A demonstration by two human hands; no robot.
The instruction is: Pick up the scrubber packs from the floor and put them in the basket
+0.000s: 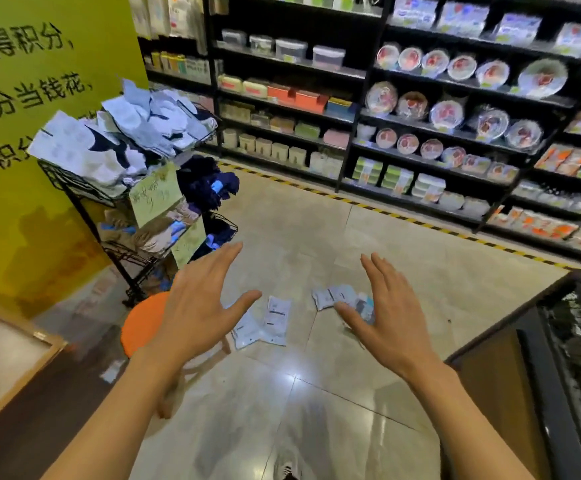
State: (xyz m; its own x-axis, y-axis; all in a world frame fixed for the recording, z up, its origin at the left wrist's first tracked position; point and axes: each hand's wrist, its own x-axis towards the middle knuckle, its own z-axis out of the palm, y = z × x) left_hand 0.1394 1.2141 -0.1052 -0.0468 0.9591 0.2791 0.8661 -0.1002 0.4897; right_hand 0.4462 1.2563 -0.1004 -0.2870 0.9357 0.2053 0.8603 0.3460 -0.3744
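Note:
Several white scrubber packs lie on the tiled floor ahead of me. One group sits between my hands; another lies partly behind my right hand's fingers. My left hand and my right hand are both stretched forward above the floor with fingers spread, holding nothing. A black wire basket shows at the right edge, with packs inside it.
A black wire rack piled with packaged cloth goods stands at the left against a yellow wall. An orange round stool is below it, beside my left hand. Dark shelving with plates and boxes runs across the back.

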